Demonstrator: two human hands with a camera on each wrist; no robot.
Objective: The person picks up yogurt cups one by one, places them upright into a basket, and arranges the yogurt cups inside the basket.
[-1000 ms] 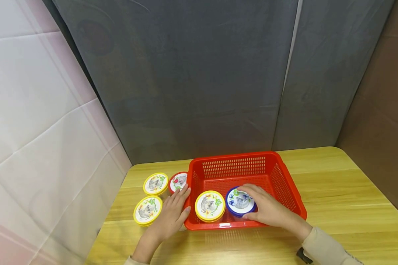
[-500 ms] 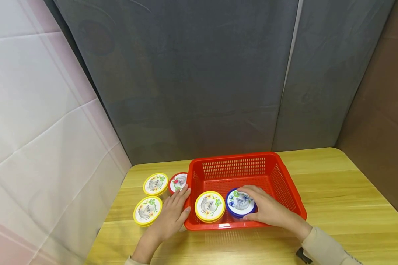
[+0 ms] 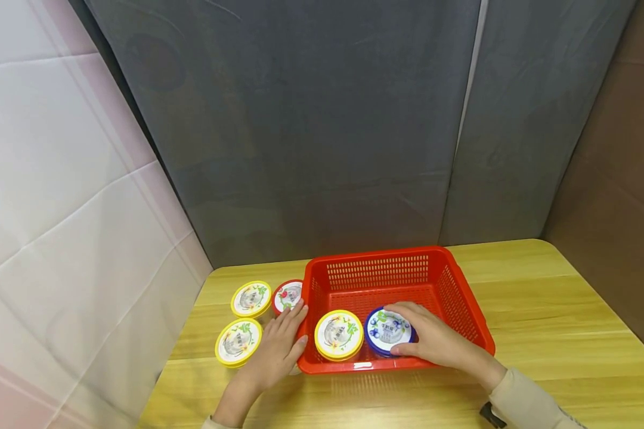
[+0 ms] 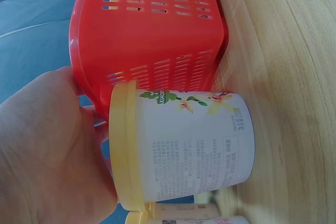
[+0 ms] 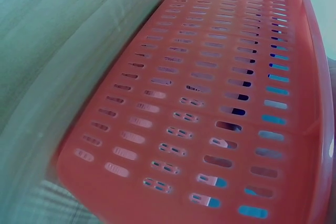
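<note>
Right hand (image 3: 434,338) is grasping blue tub (image 3: 383,331) around its rim, 6 o'clock in basket (image 4: 147,43), likely for control | left hand (image 3: 276,348) is gripping nothing, resting at basket's 9 o'clock, apparently bracing it

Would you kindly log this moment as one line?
left hand: touches left rim of red basket | right hand: grips blue-lidded tub inside it | beside that tub: yellow-lidded tub
</note>
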